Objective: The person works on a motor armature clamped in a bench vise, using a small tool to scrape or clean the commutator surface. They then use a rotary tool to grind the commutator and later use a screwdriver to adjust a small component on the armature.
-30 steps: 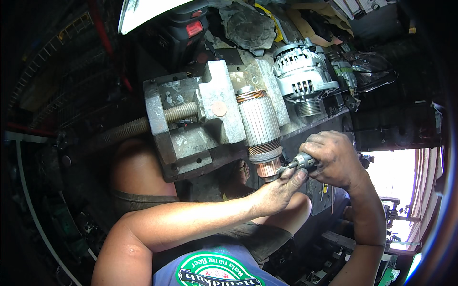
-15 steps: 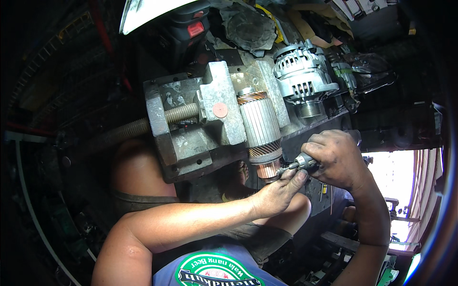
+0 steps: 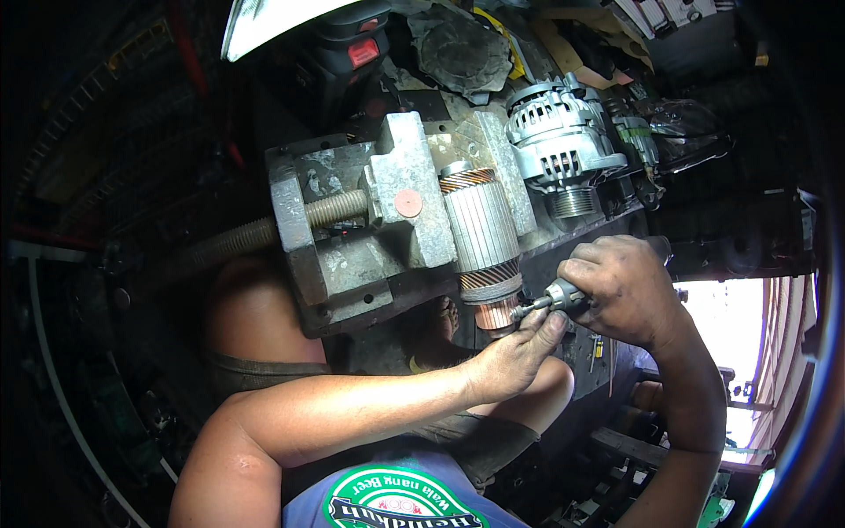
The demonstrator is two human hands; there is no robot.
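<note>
Holding the rotary tool (image 3: 566, 297), your right hand (image 3: 623, 289) is closed around it, tip beside the copper end (image 3: 495, 316) of the armature (image 3: 480, 226), between the jaws of the vise (image 3: 405, 204). Left hand (image 3: 518, 356): partly curled near the tip; hold, cannot tell.

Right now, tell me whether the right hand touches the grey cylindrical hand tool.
Touching. The head view shows the right hand wrapped around the grey cylindrical hand tool, its nose jutting out.
</note>
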